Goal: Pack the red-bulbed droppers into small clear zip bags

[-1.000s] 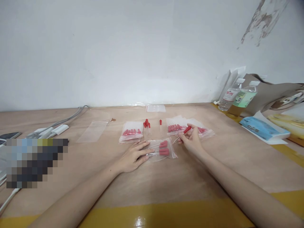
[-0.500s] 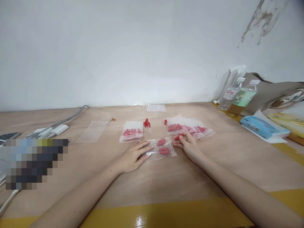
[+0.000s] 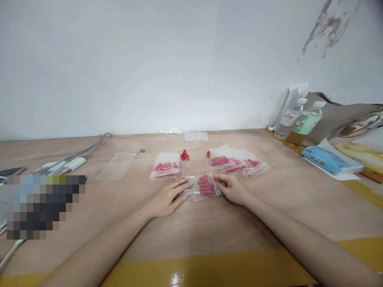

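Note:
A clear zip bag (image 3: 196,196) lies flat between my hands with several red-bulbed droppers (image 3: 205,186) in it, bulbs toward the right. My left hand (image 3: 167,198) rests on the bag's left end, fingers stretched and slightly apart. At the bag's right end, the fingers of my right hand (image 3: 231,189) are closed on its edge; the fingertips are partly hidden. Just beyond lie several loose droppers (image 3: 185,156) in a bunch, with a single dropper (image 3: 208,154) to their right. Filled bags sit in a stack (image 3: 165,166) at left and a fanned pile (image 3: 236,160) at right.
Flat clear bags (image 3: 117,165) lie at left, with another (image 3: 196,136) by the wall. Cables and white plugs (image 3: 75,164) occupy the far left, beside a blurred-out patch. Two bottles (image 3: 308,121) and a blue tissue pack (image 3: 332,159) stand at right.
The dropper in my right hand has gone leftward into the bag, its bulb now among the others. My right hand has shifted left to the bag's edge. The left hand has barely moved.

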A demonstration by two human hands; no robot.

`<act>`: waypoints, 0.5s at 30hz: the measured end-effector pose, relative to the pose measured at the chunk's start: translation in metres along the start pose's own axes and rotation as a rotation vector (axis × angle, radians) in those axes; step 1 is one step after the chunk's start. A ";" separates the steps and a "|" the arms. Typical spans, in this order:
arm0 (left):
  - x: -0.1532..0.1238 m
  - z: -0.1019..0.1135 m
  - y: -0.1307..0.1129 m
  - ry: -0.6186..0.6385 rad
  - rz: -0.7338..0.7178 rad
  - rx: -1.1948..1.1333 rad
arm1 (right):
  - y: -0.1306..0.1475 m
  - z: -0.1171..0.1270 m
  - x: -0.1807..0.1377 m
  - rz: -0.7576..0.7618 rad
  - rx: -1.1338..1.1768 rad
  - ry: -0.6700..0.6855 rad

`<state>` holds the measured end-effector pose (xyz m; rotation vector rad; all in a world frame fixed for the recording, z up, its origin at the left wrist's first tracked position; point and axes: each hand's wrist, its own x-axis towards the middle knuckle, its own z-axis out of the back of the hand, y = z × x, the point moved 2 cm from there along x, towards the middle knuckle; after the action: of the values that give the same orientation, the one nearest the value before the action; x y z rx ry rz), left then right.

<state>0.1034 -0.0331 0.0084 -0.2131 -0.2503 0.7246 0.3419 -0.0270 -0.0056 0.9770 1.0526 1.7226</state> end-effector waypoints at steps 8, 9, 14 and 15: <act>0.001 0.002 0.000 0.000 -0.023 -0.005 | -0.005 0.013 0.006 -0.351 -0.100 -0.174; 0.001 0.002 0.000 -0.004 -0.030 -0.009 | -0.005 0.011 0.008 -0.315 -0.126 -0.142; 0.000 0.001 -0.004 -0.112 -0.102 -0.010 | 0.000 0.008 0.010 -0.335 -0.023 -0.018; 0.000 0.001 -0.004 -0.182 -0.118 -0.001 | 0.002 0.010 0.009 -0.365 0.060 0.018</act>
<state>0.1054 -0.0364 0.0107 -0.1320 -0.4336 0.6272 0.3479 -0.0170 0.0011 0.7514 1.2174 1.4094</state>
